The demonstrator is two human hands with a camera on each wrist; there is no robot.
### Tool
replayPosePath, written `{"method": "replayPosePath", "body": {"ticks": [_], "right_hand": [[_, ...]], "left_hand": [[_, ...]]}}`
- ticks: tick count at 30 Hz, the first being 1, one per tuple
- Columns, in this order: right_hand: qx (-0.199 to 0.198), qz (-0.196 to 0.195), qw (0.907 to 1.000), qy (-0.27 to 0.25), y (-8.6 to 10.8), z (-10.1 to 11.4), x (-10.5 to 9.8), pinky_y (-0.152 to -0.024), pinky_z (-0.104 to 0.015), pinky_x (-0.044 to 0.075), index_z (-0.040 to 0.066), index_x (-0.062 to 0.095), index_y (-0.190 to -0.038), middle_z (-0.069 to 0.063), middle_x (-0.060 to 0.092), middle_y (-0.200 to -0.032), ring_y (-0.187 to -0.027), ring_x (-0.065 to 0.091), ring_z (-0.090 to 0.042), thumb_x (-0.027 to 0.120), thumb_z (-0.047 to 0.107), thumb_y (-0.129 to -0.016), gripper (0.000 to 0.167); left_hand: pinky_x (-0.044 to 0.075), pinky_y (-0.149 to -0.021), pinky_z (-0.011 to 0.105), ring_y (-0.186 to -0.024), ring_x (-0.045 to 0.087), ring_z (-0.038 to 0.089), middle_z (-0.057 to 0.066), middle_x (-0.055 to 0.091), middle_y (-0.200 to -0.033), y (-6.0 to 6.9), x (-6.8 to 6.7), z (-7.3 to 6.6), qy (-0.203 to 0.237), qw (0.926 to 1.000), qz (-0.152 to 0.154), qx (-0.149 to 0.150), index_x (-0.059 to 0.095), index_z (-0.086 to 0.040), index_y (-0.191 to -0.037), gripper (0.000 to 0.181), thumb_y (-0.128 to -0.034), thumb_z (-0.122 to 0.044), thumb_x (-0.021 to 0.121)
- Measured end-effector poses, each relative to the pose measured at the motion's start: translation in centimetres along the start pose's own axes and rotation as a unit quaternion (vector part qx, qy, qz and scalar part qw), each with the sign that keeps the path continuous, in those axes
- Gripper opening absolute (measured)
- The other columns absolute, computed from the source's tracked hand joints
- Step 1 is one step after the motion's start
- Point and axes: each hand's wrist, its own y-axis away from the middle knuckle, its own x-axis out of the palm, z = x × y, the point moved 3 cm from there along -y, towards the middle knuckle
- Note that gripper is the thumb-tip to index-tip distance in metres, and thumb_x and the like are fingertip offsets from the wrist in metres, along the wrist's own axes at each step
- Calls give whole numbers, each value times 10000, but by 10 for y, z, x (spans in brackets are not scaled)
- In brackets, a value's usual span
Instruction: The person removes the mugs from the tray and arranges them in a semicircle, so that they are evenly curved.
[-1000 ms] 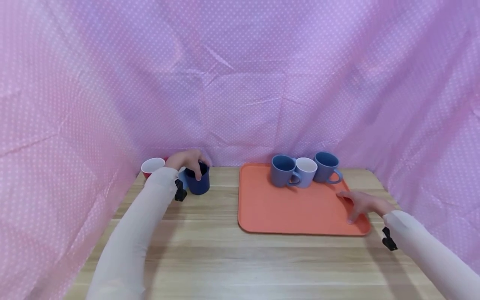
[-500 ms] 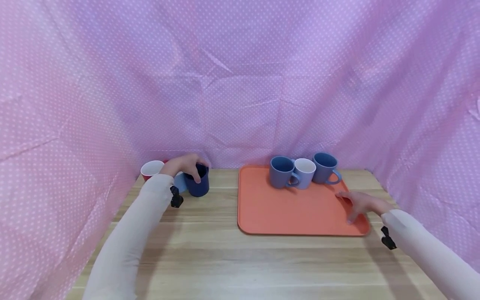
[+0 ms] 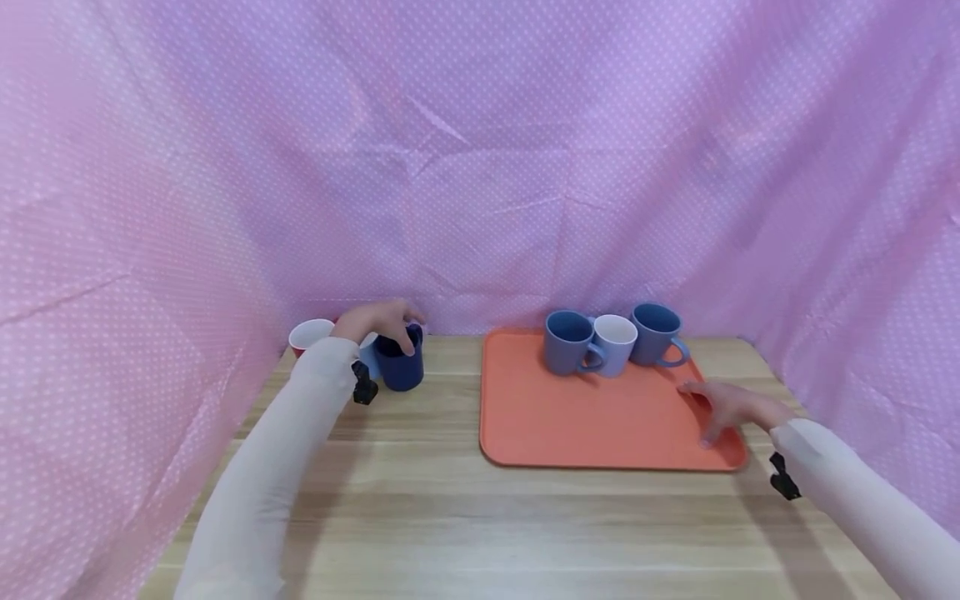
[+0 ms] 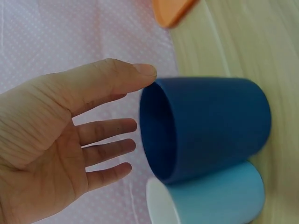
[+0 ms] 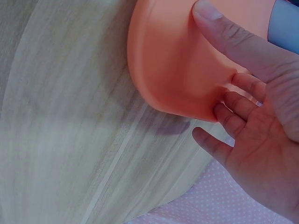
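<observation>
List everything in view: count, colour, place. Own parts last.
table: 1, pale wood, below everything
cloth: piece count unclear, pink-purple with white dots, behind and at both sides
tray: 1, orange, on table, right of centre
grey cups: 2, grey-blue, tray's back part
lilac cup: 1, pale lilac, white inside, between those two
dark cup: 1, navy, on table, left of tray
pale cup: 1, light blue, just left of dark cup
red cup: 1, red, white inside, far left
red patch: 1, red, right of red cup, too hidden to identify
wrist cams: 2, black, one per wrist
sleeves: 2, white, one per arm
left grip: 1, bare, at dark cup's rim
right grip: 1, bare, at tray's right edge
</observation>
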Motion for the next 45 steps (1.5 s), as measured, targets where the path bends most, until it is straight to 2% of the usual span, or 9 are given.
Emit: {"method": "replayPosePath", "body": {"ticks": [7,13,19,24,27,35,38,45], "right_hand": [[-20,-19,10000,-14,-3,2,-3,-1030,-679,406,-187,465,-1371,-411,492,-1369,-1219,481,-561,951,133,-615,954],[86,7,9999,-71,-2,0,-2,-1039,-690,393,-177,461,-1384,-408,483,-1385,-1234,466,-565,945,116,-622,949],[188,73,9998,-86,-2,-3,-1,-1042,-708,382,-162,450,-1400,-423,462,-1390,-1244,446,-580,941,125,-641,949],[224,79,9997,-107,-1,-3,-2,-1041,-704,386,-162,448,-1404,-425,457,-1394,-1248,442,-583,946,123,-636,959],[301,152,9994,-97,-2,-4,-1,-1040,-704,387,-157,442,-1414,-424,447,-1403,-1247,436,-580,945,128,-644,964],[173,49,9997,-160,-3,1,-1,-1040,-678,398,-155,454,-1405,-407,475,-1379,-1229,460,-558,943,125,-641,949],[219,33,9997,-90,-2,0,-1,-1035,-685,397,-158,462,-1394,-416,480,-1365,-1224,465,-565,942,118,-635,940],[371,96,9992,-89,-2,-1,1,-1053,-725,358,-131,453,-1415,-431,445,-1397,-1260,427,-593,942,135,-650,947]], "left_hand": [[376,-1178,538,-1424,436,431,285,465,-1523,-6,-8,-29,74,9996,-161,209,531,-40,-1469,647,-880,-205,744],[407,-1158,500,-1413,471,372,220,462,-1552,-24,-2,-58,78,9982,-259,526,490,-115,-1514,719,-886,-330,766],[387,-1177,510,-1449,439,353,169,464,-1568,-47,7,-90,406,9915,-471,1141,424,-147,-1559,833,-845,-315,819],[379,-1195,461,-1462,435,312,124,458,-1584,-64,12,-119,255,9871,-704,1414,424,-158,-1562,867,-822,-325,844],[338,-1227,421,-1500,384,276,86,431,-1609,-72,17,-134,242,9844,-733,1579,416,-153,-1566,872,-823,-313,844],[332,-1230,380,-1473,427,265,94,491,-1564,-85,25,-166,262,9740,-859,2078,452,-75,-1534,875,-793,-260,878],[320,-1237,383,-1482,413,259,93,475,-1577,-90,29,-174,276,9732,-859,2115,430,-70,-1545,900,-796,-288,878],[335,-1228,375,-1472,424,226,58,476,-1580,-102,40,-181,374,9788,-871,1817,430,-118,-1554,906,-792,-302,882]]}}
